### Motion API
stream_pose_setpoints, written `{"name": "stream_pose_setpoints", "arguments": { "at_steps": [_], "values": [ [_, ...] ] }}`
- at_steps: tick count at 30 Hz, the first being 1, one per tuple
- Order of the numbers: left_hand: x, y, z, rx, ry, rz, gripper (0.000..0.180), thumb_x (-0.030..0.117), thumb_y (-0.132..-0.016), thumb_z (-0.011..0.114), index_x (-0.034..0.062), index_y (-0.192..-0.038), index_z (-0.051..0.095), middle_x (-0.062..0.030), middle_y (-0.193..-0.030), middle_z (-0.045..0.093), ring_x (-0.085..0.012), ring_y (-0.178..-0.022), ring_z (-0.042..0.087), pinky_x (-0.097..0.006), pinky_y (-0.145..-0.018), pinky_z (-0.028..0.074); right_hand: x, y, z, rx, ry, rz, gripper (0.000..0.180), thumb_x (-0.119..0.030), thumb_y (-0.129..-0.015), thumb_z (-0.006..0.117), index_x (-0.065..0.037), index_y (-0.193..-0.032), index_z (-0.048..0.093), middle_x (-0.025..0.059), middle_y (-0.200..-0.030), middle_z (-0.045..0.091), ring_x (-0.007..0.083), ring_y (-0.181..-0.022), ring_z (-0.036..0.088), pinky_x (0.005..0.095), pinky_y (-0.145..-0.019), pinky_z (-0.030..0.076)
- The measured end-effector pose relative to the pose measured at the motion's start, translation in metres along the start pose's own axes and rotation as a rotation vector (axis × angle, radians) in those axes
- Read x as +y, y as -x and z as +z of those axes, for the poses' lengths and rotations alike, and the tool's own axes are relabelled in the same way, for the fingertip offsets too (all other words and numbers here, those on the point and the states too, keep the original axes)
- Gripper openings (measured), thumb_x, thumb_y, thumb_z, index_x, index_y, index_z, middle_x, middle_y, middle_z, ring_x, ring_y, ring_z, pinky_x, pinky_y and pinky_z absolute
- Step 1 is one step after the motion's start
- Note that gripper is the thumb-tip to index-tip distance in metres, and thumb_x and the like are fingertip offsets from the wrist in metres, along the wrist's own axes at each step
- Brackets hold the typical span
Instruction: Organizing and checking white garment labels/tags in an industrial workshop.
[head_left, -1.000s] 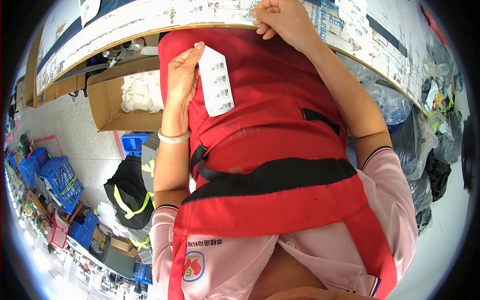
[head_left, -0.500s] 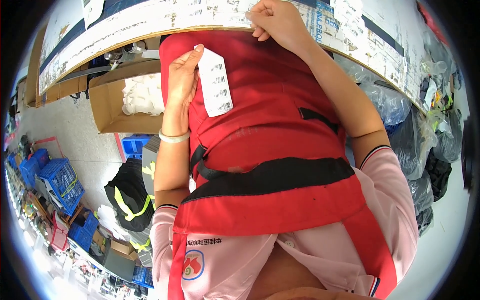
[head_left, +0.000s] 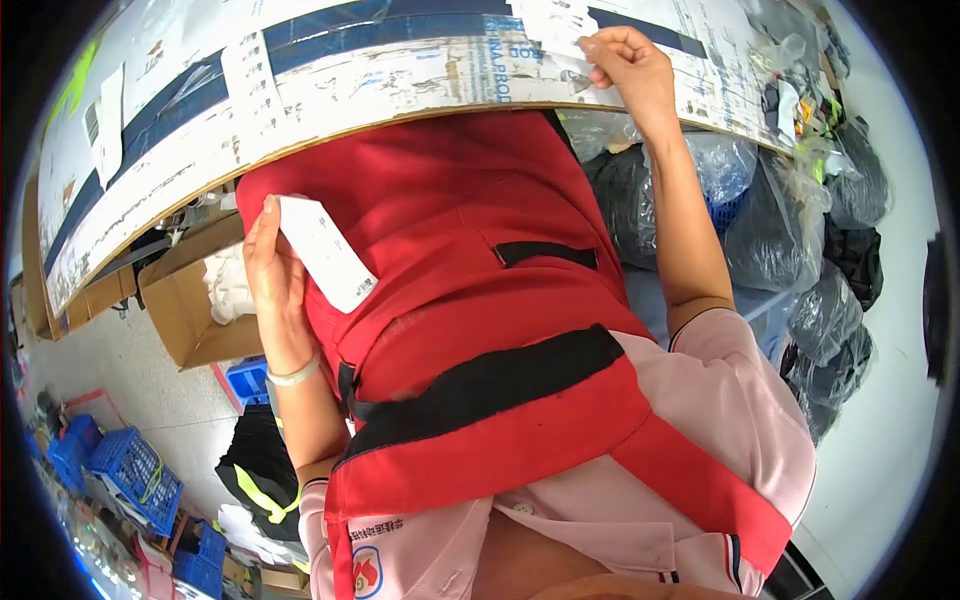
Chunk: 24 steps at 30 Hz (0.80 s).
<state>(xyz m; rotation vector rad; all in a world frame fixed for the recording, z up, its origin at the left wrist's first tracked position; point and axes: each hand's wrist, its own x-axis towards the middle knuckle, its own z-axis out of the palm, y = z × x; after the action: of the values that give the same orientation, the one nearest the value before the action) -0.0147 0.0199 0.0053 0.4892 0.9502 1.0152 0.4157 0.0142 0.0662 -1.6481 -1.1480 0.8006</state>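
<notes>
My left hand [head_left: 270, 268] is closed on a white strip of barcode labels [head_left: 330, 257], pinched at its upper end between thumb and fingers. The strip slants over the red apron [head_left: 440, 220] on my lap. My right hand [head_left: 637, 72] is over the far side of the table, its thumb and forefinger pinched together. Close beside those fingertips lie white label sheets [head_left: 553, 22] on the tabletop. Whatever small thing the fingertips hold, if any, I cannot make out.
The worktable [head_left: 400, 85] has a worn, taped top with more label strips [head_left: 252, 75] on it. An open cardboard box [head_left: 190, 300] with white pieces stands below left. Bagged dark goods [head_left: 770, 230] are piled at the right. Blue crates [head_left: 135, 475] stand on the floor at left.
My right hand has moved right and farther over the table, to the label sheets. The strip in my left hand slants more. The whole view has turned and shifted.
</notes>
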Motion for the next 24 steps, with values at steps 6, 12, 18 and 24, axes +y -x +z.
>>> {"name": "stream_pose_setpoints", "arguments": {
  "at_steps": [6, 12, 18, 24],
  "values": [
    [0.013, 0.014, 0.032, -0.012, -0.103, 0.055, 0.025, 0.019, -0.094, 0.057, -0.0028, -0.102, 0.066, -0.0093, -0.094, 0.068, -0.0137, -0.082, 0.065, -0.026, -0.075, 0.053, 0.038, -0.011, -0.024, 0.184, 0.648, 0.065, 0.029, -0.026, -0.077, 0.076, -0.005, -0.092, 0.063, 0.0016, -0.071, 0.061, 0.0091, -0.062, 0.058, 0.0255, -0.056, 0.047],
    [0.012, 0.023, 0.024, 0.109, -0.196, 0.127, 0.022, 0.015, -0.092, 0.061, -0.0011, -0.106, 0.065, -0.0078, -0.097, 0.068, -0.0137, -0.086, 0.064, -0.026, -0.080, 0.050, -0.008, 0.026, 0.051, -0.018, 0.315, -0.229, 0.026, -0.025, -0.084, 0.068, -0.007, -0.102, 0.066, 0.0024, -0.075, 0.063, 0.0111, -0.066, 0.057, 0.0268, -0.061, 0.047],
    [0.008, 0.019, 0.045, 0.026, -0.158, 0.201, 0.022, 0.017, -0.092, 0.061, -0.0021, -0.102, 0.066, -0.0073, -0.092, 0.068, -0.0118, -0.081, 0.063, -0.024, -0.076, 0.049, -0.064, 0.083, 0.161, -0.918, -0.195, 0.166, 0.020, -0.022, -0.090, 0.063, -0.003, -0.098, 0.067, 0.0006, -0.076, 0.062, 0.0056, -0.061, 0.054, 0.0204, -0.053, 0.043],
    [0.023, 0.032, 0.052, -0.023, -0.282, 0.453, 0.023, 0.016, -0.094, 0.059, 0.0003, -0.108, 0.066, -0.0042, -0.095, 0.066, -0.0092, -0.085, 0.060, -0.023, -0.080, 0.046, -0.071, 0.084, 0.174, -0.946, -0.219, 0.208, 0.017, -0.018, -0.090, 0.064, -0.001, -0.093, 0.065, 0.0016, -0.072, 0.060, 0.0054, -0.059, 0.054, 0.0190, -0.052, 0.043]
  ]
}}
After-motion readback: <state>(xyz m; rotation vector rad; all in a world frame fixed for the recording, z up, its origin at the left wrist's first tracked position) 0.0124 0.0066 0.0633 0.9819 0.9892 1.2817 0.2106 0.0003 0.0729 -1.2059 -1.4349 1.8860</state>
